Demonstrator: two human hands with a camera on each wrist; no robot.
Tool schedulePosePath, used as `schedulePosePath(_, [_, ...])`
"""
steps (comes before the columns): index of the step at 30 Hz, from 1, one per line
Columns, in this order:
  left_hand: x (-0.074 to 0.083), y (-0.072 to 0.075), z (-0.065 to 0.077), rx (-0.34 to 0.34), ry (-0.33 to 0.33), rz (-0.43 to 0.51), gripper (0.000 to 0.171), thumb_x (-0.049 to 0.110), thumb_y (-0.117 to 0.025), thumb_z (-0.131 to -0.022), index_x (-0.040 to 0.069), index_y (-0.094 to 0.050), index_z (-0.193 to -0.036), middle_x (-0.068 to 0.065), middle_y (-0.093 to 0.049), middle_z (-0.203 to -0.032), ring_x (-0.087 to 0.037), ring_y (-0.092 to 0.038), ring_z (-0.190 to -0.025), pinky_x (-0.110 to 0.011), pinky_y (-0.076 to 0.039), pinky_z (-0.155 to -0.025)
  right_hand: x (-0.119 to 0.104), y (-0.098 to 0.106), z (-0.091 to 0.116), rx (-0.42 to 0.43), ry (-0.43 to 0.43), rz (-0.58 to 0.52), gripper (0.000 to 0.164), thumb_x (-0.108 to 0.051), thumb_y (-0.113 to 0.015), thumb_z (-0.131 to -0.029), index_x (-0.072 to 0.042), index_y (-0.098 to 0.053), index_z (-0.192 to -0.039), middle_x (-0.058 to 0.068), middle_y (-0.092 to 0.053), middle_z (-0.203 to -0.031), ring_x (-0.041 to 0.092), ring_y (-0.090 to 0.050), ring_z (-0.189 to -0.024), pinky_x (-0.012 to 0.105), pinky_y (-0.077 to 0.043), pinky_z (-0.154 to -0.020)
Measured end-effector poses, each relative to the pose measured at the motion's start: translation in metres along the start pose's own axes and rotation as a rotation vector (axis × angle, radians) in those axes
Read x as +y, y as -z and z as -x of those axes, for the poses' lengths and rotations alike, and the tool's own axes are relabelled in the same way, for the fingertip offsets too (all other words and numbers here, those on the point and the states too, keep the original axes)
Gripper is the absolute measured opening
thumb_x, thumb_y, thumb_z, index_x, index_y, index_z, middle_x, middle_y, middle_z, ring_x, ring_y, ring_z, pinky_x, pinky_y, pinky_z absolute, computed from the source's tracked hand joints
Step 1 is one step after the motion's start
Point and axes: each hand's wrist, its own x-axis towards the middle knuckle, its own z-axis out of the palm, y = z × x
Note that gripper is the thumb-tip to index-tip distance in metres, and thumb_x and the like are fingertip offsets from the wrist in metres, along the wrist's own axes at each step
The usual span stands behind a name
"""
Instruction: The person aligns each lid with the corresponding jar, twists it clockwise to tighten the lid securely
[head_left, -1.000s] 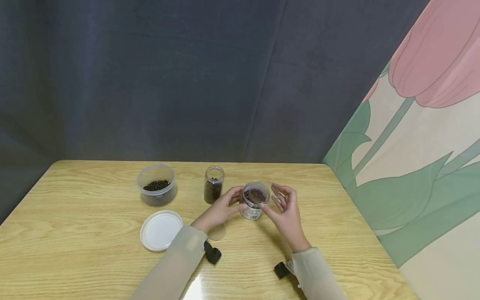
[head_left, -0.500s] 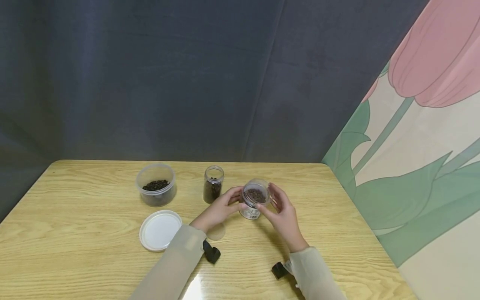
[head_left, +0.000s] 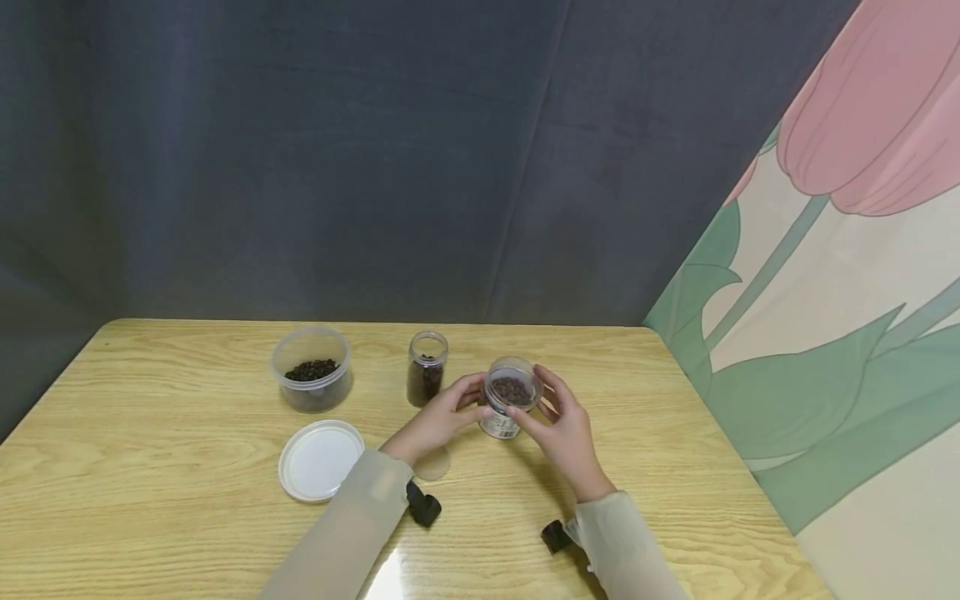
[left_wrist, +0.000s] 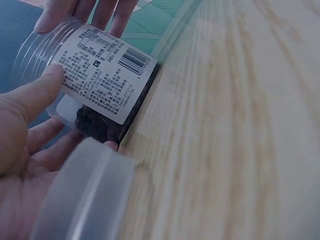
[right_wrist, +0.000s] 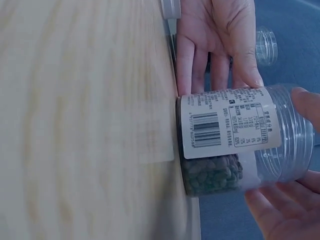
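Jar [head_left: 500, 425] gripped on both sides, mouth under its cover

And here it is, just right of the middle of the table [head_left: 187, 517], towards the far side: the jar stands upright, its base down at the wood. The left hand [head_left: 442, 417] has it firmly, fingers wrapped around the left side, thumb forward against the label [right_wrist: 230, 122]. Over on the right, the right hand [head_left: 558, 425] has thumb and fingers spread around the rim, clamped on a clear lid [head_left: 513, 367] that sits over the mouth. Is it fully seated? Can't tell from here! Through the clear plastic, a layer of dark pieces [right_wrist: 212, 174] shows inside, below the printed barcode side in the right wrist view.

To the left, just beyond the left fingers, a tall jar [head_left: 426, 385] stands with its top uncovered, partly filled with dark stuff. Farther left, a round tub [head_left: 315, 398], also uncovered, holds a dark heap. Nearer us, a white lid [head_left: 321, 461] lies flat beside the left sleeve [head_left: 345, 525], and a clear disc [head_left: 432, 464] lies on the wood by the left wrist, partly hidden. Behind it all hangs a dark curtain [head_left: 337, 167], with a tulip picture [head_left: 825, 333] filling the right side.
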Motion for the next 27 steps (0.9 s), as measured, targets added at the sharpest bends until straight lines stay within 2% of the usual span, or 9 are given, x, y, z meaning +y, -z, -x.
schedulePosePath(9, [-0.0021,-0.0006,-0.0011,-0.006,-0.005,0.004,0.063,0.018,-0.061,-0.104,0.002,-0.031,-0.157,-0.020,-0.039,-0.157,-0.036,-0.040,-0.144,-0.049,-0.038,-0.117,0.0000,0.0063,-0.0021,-0.053,0.001,0.067,0.076,-0.022,-0.083,-0.087,-0.003,-0.045,-0.150,0.016,-0.047,-0.152,0.036,-0.048,-0.138,0.045,-0.047,-0.108])
schedulePosePath(15, [-0.0016,-0.0008,-0.0009,-0.004,-0.008,0.008,0.064,0.018,-0.061,-0.104,0.001,-0.030,-0.157,-0.020,-0.039,-0.157,-0.036,-0.039,-0.144,-0.048,-0.037,-0.117,-0.0023,0.0059,-0.0049,-0.067,-0.035,0.094,0.085,-0.019,-0.084,-0.087,-0.002,-0.035,-0.155,0.018,-0.039,-0.156,0.038,-0.045,-0.139,0.048,-0.045,-0.111])
schedulePosePath(17, [-0.0013,-0.0009,-0.0005,-0.002,-0.001,0.008,0.065,0.020,-0.061,-0.104,0.002,-0.030,-0.158,-0.019,-0.038,-0.158,-0.036,-0.039,-0.145,-0.048,-0.037,-0.117,-0.0033,0.0058,-0.0058,-0.070,-0.060,0.097,0.087,-0.020,-0.084,-0.087,-0.001,-0.033,-0.155,0.019,-0.038,-0.156,0.039,-0.043,-0.140,0.048,-0.043,-0.112])
schedulePosePath(21, [-0.0010,-0.0008,0.0001,-0.003,0.003,0.007,0.065,0.021,-0.061,-0.104,0.003,-0.030,-0.158,-0.018,-0.038,-0.158,-0.035,-0.038,-0.145,-0.047,-0.038,-0.117,-0.0027,0.0066,-0.0069,-0.076,-0.092,0.087,0.084,-0.026,-0.084,-0.087,-0.001,-0.037,-0.153,0.019,-0.040,-0.154,0.038,-0.044,-0.139,0.047,-0.042,-0.113])
schedulePosePath(27, [-0.0021,-0.0002,0.0005,-0.001,-0.001,0.008,0.064,0.021,-0.061,-0.104,0.003,-0.030,-0.158,-0.018,-0.039,-0.158,-0.035,-0.039,-0.145,-0.047,-0.038,-0.117,-0.0017,0.0068,-0.0079,-0.074,-0.067,0.073,0.076,-0.030,-0.083,-0.087,-0.005,-0.044,-0.148,0.016,-0.047,-0.149,0.036,-0.048,-0.137,0.043,-0.044,-0.112])
